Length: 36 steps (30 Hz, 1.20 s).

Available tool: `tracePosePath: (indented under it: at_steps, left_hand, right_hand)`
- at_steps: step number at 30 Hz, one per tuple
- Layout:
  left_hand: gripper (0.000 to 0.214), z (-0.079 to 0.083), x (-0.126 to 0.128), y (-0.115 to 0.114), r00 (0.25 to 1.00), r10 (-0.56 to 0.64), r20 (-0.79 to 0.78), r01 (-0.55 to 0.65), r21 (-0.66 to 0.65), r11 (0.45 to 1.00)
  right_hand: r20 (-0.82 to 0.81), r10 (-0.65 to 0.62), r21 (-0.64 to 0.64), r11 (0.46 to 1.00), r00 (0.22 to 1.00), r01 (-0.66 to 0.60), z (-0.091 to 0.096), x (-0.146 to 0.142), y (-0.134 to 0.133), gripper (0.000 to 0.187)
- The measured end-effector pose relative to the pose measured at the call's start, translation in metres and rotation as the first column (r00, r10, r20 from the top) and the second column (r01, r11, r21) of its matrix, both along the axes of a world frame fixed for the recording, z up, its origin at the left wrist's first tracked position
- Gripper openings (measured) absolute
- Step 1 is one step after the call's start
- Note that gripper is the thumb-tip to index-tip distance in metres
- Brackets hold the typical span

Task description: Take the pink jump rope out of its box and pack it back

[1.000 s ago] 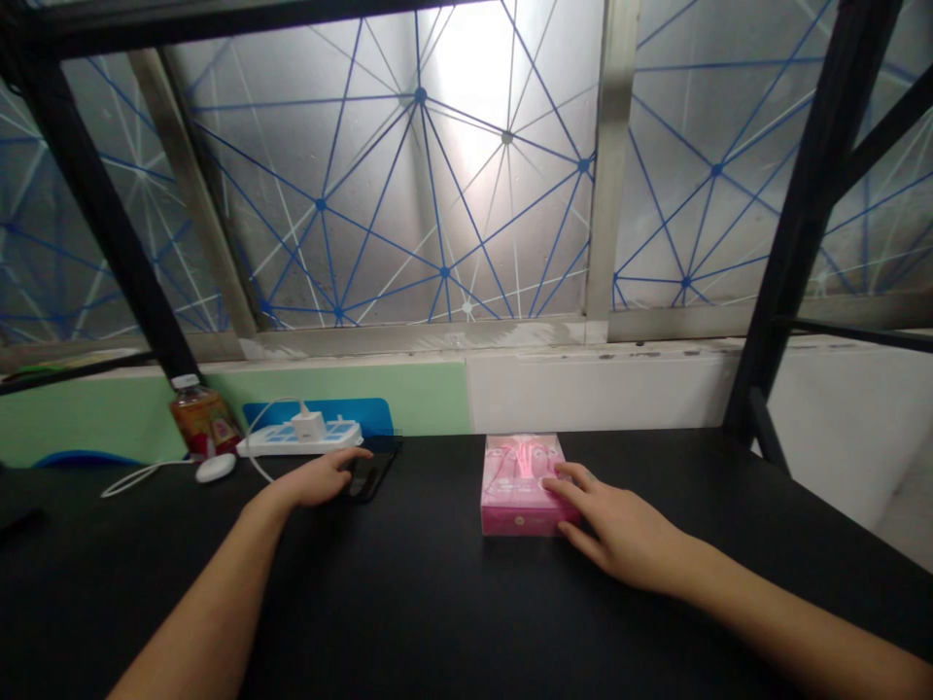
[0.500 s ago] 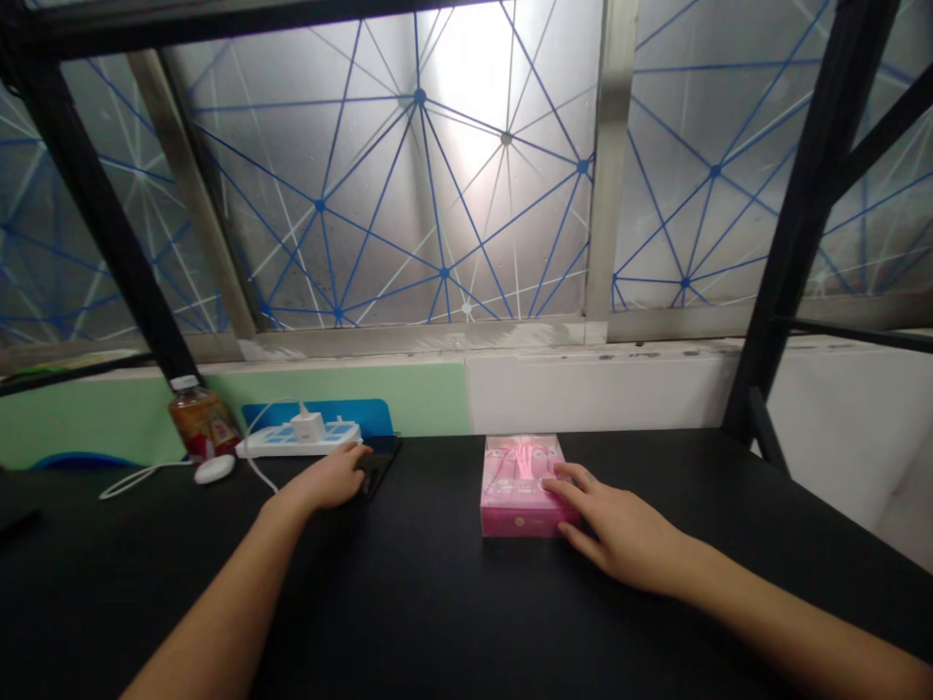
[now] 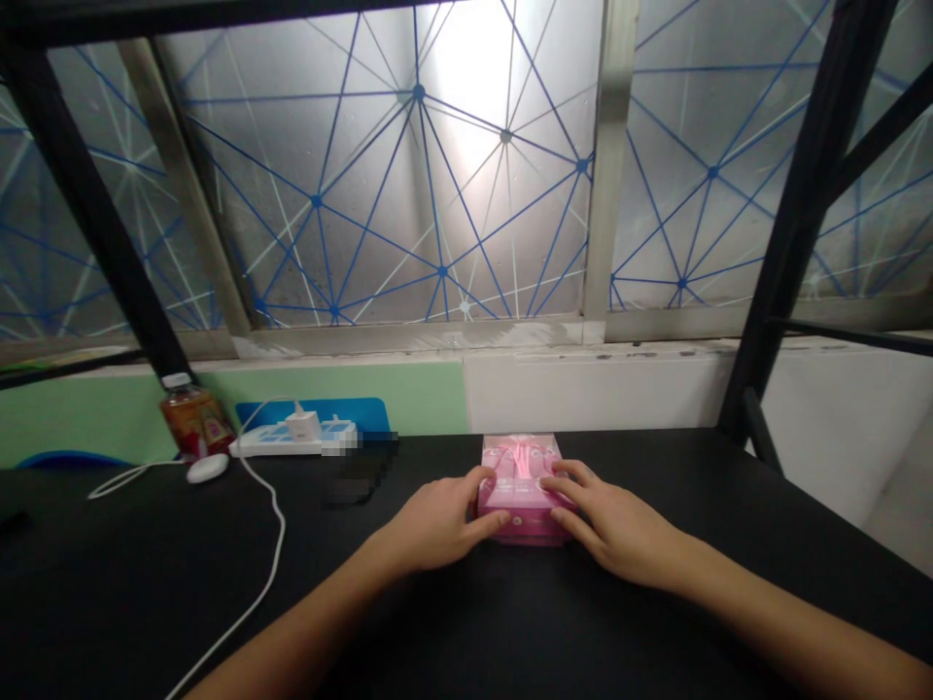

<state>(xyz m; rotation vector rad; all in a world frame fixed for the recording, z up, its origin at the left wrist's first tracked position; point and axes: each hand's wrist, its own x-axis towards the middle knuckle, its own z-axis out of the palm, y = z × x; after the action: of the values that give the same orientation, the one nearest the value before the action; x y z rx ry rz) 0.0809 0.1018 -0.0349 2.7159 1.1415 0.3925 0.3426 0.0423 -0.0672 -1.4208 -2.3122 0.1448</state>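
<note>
Left hand (image 3: 435, 525): gripped the left end of the pink box (image 3: 519, 491); its fingers (image 3: 481, 476) curled over the top edge and its thumb lay along the front.
Right hand (image 3: 619, 525): gripped the right end of the same box; its fingers (image 3: 565, 481) pressed on the top and side.
Box position: on the black table (image 3: 109, 593), held between both hands, near the back edge.
Nearby, left: a white power strip (image 3: 292, 442) with a white charger (image 3: 304, 426); a bottle of amber liquid (image 3: 193, 420); a white cable (image 3: 273, 525) running over the table; a pixelated dark patch (image 3: 357, 476) that could not be made out.
</note>
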Motion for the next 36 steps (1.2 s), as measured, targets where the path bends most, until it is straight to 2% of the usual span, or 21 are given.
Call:
tracePosePath:
  at_steps: [3, 6, 9, 13, 19, 22, 25, 30, 32, 33, 35, 36]
  left_hand:
    - [0.042, 0.003, -0.001, -0.003, 1.0, 0.019, -0.02, -0.019, -0.002, 1.0]
    - [0.046, 0.008, -0.005, -0.001, 0.999, -0.03, -0.04, 0.028, -0.059, 0.998]
    - [0.05, 0.012, -0.007, 0.0, 0.996, -0.073, -0.06, 0.068, -0.084, 0.994]
    - [0.046, 0.014, -0.007, -0.002, 0.997, -0.052, -0.063, 0.047, -0.07, 0.996]
    - [0.044, 0.013, -0.012, -0.005, 0.999, -0.021, -0.035, 0.019, -0.068, 0.997]
    - [0.044, 0.012, -0.016, -0.004, 0.999, -0.036, -0.023, 0.034, -0.072, 0.997]
    - [0.043, 0.01, -0.016, -0.003, 0.999, -0.038, -0.025, 0.036, -0.066, 0.997]
    - [0.043, 0.009, -0.012, 0.0, 0.999, -0.035, -0.003, 0.035, -0.068, 0.997]
    - [0.043, 0.008, -0.011, 0.002, 1.0, -0.027, 0.0, 0.027, -0.071, 0.997]
    - [0.043, 0.007, -0.011, 0.003, 1.0, -0.023, -0.002, 0.023, -0.071, 0.997]
    - [0.042, 0.004, -0.009, 0.006, 1.0, -0.016, 0.002, 0.017, -0.053, 0.998]
    - [0.042, 0.002, -0.007, 0.008, 1.0, -0.014, 0.012, 0.014, -0.029, 0.999]
  right_hand:
    - [-0.02, 0.025, -0.014, 1.0, 0.999, -0.025, 0.004, -0.001, -0.001, 0.048]
    - [-0.054, 0.08, -0.038, 0.996, 0.995, -0.082, 0.005, 0.003, 0.0, 0.058]
    - [-0.049, 0.071, -0.021, 0.997, 0.996, -0.072, 0.004, 0.007, 0.004, 0.05]
    - [0.044, 0.004, 0.066, 0.998, 0.999, -0.006, 0.007, 0.004, 0.007, 0.037]
    - [0.272, -0.077, 0.14, 0.989, 0.959, 0.039, 0.015, -0.015, 0.0, 0.039]
    - [0.338, -0.132, 0.161, 0.984, 0.932, 0.081, 0.014, -0.021, -0.002, 0.042]
    - [0.291, -0.124, 0.158, 0.984, 0.949, 0.08, 0.012, -0.021, -0.001, 0.04]
    - [0.08, 0.008, 0.083, 0.996, 0.997, -0.015, 0.012, -0.006, -0.001, 0.037]
    - [0.061, 0.023, 0.043, 0.999, 0.998, -0.026, 0.015, 0.0, -0.003, 0.046]
    - [0.07, 0.026, 0.034, 0.999, 0.997, -0.028, 0.016, 0.001, -0.005, 0.056]
    - [0.115, 0.048, 0.054, 0.997, 0.992, -0.055, 0.02, 0.001, -0.009, 0.074]
    - [0.147, 0.08, 0.074, 0.993, 0.986, -0.091, 0.022, -0.001, -0.012, 0.075]
